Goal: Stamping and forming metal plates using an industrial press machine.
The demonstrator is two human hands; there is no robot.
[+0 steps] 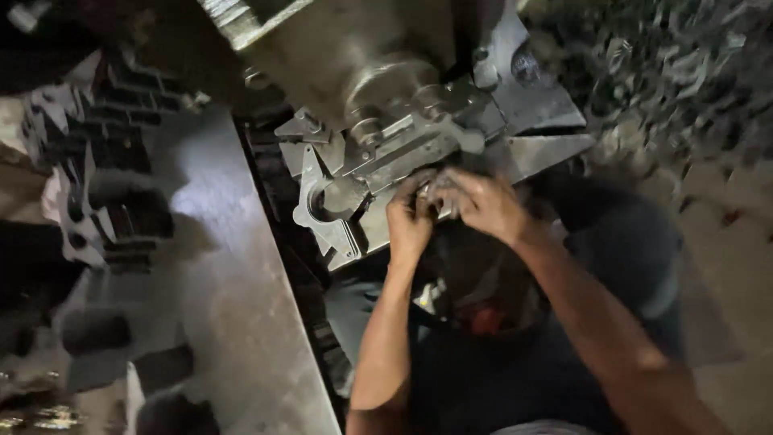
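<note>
A grey metal machine (pixel 386 97) with plates, round bosses and a cylindrical bore (pixel 334 197) fills the top middle of the head view. Both my hands meet at its lower edge. My left hand (pixel 409 221) curls its fingers against a small metal part (pixel 435 189) there. My right hand (pixel 479 201) comes in from the right and closes its fingers around the same spot. The part itself is mostly hidden by my fingers, and the picture is blurred, so what each hand grips is unclear.
A long flat steel surface (pixel 233 282) runs down the left. Dark blocky metal parts (pixel 113 185) lie stacked beyond it at the far left. Metal chips and scrap (pixel 684 72) cover the floor at the upper right. My dark clothing (pixel 515 354) is below.
</note>
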